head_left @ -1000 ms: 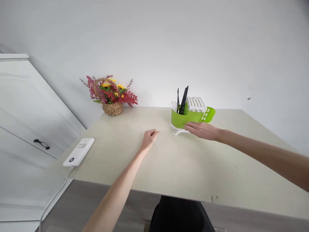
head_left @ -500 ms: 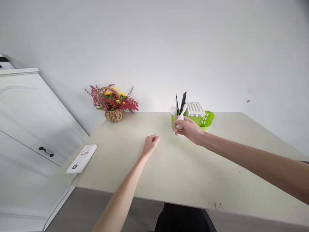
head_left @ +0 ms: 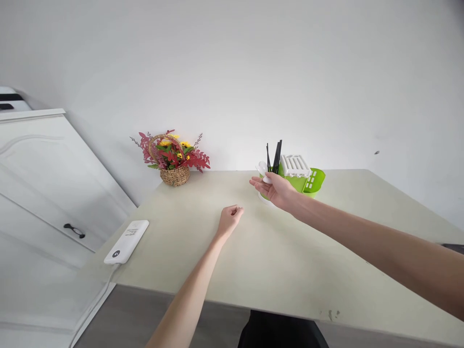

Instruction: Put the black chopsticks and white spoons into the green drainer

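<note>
Left grip (head_left: 230, 220) curled and empty; right grip (head_left: 266, 186) on a white spoon (head_left: 267, 180) by the green caddy (head_left: 297, 184).
Well left of the caddy stands a white cabinet (head_left: 36, 193); a white power bank (head_left: 126, 241) with a cable (head_left: 113, 275) lies on the worktop (head_left: 290, 261), also well left and nearer the person. A wicker basket (head_left: 175, 176) of red and yellow flowers (head_left: 174, 151) stands left of the caddy, close to the wall (head_left: 232, 87). The left grip, thumb against bent fingers, is left of the caddy and nearer the person. The right grip, before the caddy's left end, has its thumb over the spoon, fingers partly extended; the spoon is mostly hidden. Within the caddy, another pale spoon (head_left: 261, 167) leans at the left end beside upright black chopsticks (head_left: 277, 157); a white slotted rack (head_left: 295, 166) tops its middle, and a green perforated holder (head_left: 316, 181) is at its right end.
</note>
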